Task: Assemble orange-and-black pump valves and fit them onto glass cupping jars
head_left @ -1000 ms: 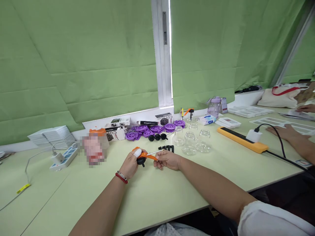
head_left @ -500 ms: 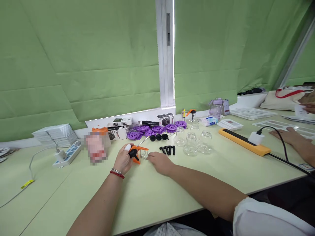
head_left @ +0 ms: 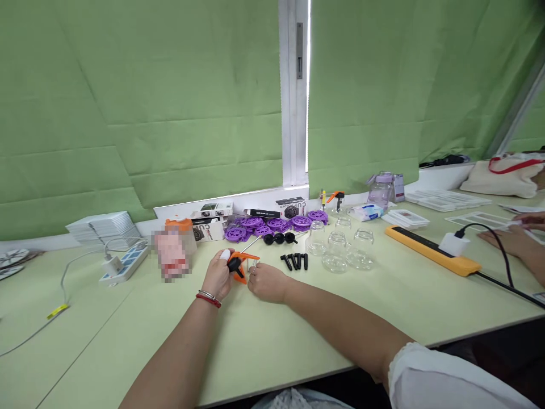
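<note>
My left hand (head_left: 218, 274) is closed around an orange-and-black plastic part (head_left: 243, 257). A rounded black piece faces me by the fingers, and orange arms stick out to the right. Close beside it, my right hand (head_left: 269, 282) has its fingers bent together near the orange arms. Thin metal pins (head_left: 254, 263) show just past these fingertips; whether one is in the pinch cannot be made out. Several short black tubes (head_left: 294, 261) lie right of the pins. Behind them sit round black pieces (head_left: 279, 238) in a row, and a thin metal rod (head_left: 249, 244) lies beyond my left hand.
Several clear glass jars (head_left: 337, 250) stand to the right. Purple plastic discs (head_left: 276, 225) and printed boxes (head_left: 210, 229) line the back. Power strips lie at left (head_left: 125, 264) and right (head_left: 430, 250). A co-worker's hands (head_left: 506, 238) handle sheets at far right.
My right hand has shifted left toward the orange-and-black part, its fingers now more curled and covering most of the pins. The left hand keeps its hold. The camera view has turned slightly left.
</note>
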The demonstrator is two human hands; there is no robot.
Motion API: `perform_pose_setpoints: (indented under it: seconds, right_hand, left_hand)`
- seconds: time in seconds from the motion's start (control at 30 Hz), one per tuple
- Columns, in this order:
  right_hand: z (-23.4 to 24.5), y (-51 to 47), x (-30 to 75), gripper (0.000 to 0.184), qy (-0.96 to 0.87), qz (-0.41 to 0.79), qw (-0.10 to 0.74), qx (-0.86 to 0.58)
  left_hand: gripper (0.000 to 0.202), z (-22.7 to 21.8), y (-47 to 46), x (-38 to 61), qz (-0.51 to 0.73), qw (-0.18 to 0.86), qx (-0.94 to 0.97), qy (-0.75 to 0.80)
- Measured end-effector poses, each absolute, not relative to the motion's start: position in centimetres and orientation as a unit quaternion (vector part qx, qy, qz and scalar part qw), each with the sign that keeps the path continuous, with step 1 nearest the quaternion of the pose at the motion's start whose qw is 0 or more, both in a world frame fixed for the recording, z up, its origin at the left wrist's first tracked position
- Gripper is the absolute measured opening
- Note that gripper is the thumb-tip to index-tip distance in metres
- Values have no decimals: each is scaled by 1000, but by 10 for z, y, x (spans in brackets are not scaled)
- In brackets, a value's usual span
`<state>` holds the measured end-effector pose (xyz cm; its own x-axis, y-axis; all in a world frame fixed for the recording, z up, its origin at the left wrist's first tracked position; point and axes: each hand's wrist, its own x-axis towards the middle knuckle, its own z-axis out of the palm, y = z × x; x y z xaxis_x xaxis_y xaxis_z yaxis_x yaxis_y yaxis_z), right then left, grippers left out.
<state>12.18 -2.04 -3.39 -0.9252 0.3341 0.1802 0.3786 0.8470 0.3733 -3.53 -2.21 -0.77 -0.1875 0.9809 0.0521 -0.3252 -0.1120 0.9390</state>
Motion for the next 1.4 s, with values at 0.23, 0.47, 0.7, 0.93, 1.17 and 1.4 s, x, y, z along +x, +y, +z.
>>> perform_pose_setpoints:
  seconds: [0.23, 0.47, 0.7, 0.93, 1.17, 1.4]
  right_hand:
    - [-37, -18, 122, 26, -954, -214, 80, -197]
    - [-46, -4, 142, 15, -906, -158, 112, -376]
    - [-44, -3, 137, 18, -929, -206, 105, -290]
    - [-42, -9, 134, 21, -934, -251, 68, -245]
    - [-41, -12, 132, 22, -933, -275, 38, -229]
    - [-39, -11, 131, 22, -936, -275, 28, -218]
  left_hand:
    - [24, -13, -18, -38, 641, 507, 375, 438]
    - [20, -10, -20, -37, 644, 517, 363, 431]
    - [21, -13, -18, -38, 644, 509, 374, 432]
    - [18, -11, -20, -37, 643, 511, 370, 434]
    - [16, -8, -23, -35, 644, 514, 367, 431]
    - [16, -10, -22, -35, 644, 515, 365, 431]
